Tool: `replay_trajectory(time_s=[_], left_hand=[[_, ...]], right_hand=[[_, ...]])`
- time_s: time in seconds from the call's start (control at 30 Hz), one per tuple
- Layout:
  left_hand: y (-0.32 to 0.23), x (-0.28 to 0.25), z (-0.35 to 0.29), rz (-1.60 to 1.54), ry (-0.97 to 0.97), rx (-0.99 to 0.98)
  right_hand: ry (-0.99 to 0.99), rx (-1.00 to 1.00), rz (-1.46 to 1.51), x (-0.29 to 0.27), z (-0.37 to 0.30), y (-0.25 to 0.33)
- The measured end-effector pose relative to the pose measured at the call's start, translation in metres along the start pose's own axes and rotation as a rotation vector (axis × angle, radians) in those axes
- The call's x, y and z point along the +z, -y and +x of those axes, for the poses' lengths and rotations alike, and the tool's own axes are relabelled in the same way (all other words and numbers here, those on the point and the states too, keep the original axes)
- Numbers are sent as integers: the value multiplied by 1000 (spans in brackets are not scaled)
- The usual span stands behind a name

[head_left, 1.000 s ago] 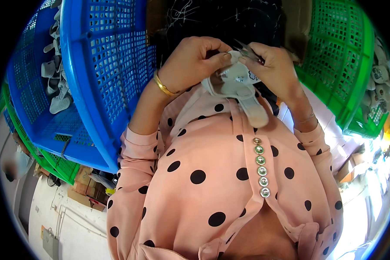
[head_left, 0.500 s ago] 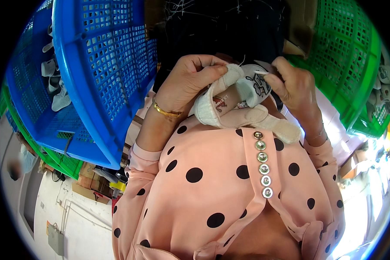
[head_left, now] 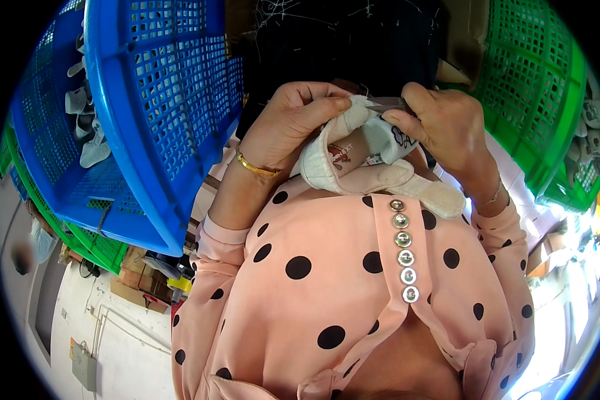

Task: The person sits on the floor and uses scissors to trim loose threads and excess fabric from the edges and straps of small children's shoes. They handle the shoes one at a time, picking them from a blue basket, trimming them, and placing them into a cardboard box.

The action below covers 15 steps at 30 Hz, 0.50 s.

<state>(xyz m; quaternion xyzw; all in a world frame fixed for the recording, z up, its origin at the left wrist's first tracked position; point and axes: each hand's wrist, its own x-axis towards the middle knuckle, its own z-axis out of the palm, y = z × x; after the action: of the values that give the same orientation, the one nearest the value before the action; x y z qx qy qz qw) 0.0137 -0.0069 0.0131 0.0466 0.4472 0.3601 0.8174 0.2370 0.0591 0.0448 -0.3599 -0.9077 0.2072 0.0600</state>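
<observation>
Over my lap I hold a small white shoe (head_left: 317,165) with a padded opening, a red print on its insole and a black-and-white cartoon patch. Its pale strap (head_left: 439,197) lies loose against my dotted pink top. My left hand (head_left: 293,123) is closed, pinching the shoe's upper rim between thumb and fingers. Close to that rim, my right hand (head_left: 447,123) is closed round thread snips (head_left: 390,104). Their thin grey blades point left at the pinched edge; the handle is hidden in my palm. A stray white thread rises near the blades.
A large blue plastic basket (head_left: 123,133) stands close at my left, with white shoes (head_left: 95,143) behind its wall. On the right is a green basket (head_left: 530,87), with more shoes (head_left: 590,133) beyond it. Loose threads lie on dark cloth (head_left: 340,53) ahead.
My right hand has moved left with the snips, bringing the blades to the rim beside my left fingers. My left hand and the shoe have barely moved.
</observation>
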Motion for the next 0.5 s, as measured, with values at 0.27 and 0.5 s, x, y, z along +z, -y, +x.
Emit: replay_trajectory(time_s=[0.27,0.5], left_hand=[[4,-3,0,-10,9,-2],[5,0,-3,-27,11,23]], right_hand=[[-6,-37,-80,-5,4,4],[3,-38,-67,-6,5,6]])
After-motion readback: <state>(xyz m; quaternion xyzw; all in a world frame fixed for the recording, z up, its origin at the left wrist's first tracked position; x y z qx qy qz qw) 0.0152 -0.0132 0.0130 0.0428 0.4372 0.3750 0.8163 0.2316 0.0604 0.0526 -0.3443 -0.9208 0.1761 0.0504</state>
